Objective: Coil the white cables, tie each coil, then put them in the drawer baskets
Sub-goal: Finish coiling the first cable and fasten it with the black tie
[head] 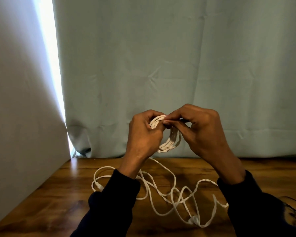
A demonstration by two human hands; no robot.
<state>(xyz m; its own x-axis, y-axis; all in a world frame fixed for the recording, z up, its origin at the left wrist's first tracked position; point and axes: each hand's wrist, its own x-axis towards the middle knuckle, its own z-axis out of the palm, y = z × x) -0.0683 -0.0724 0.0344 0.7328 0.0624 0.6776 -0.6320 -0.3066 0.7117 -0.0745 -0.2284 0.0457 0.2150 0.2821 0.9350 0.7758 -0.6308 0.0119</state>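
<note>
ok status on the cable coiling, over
Left hand grips white coil, right hand pinches its top. Loose cable strewn on table. Nothing in the way.

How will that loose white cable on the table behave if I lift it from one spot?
Probably floppy: the loose cable lies in slack, crossing loops on the table, so the rest would likely dangle and drag. It may snag where loops overlap. It looks thin, likely light; the coil bends tightly between the left hand and right hand.

Dim overall. Blown-out daylight strip at the curtain (161, 65) gap, left. Soft glare on the bench (72, 194) beneath it. Wide-angle bending at edges; slightly soft focus, sleeves (109, 207) nearly black.
</note>
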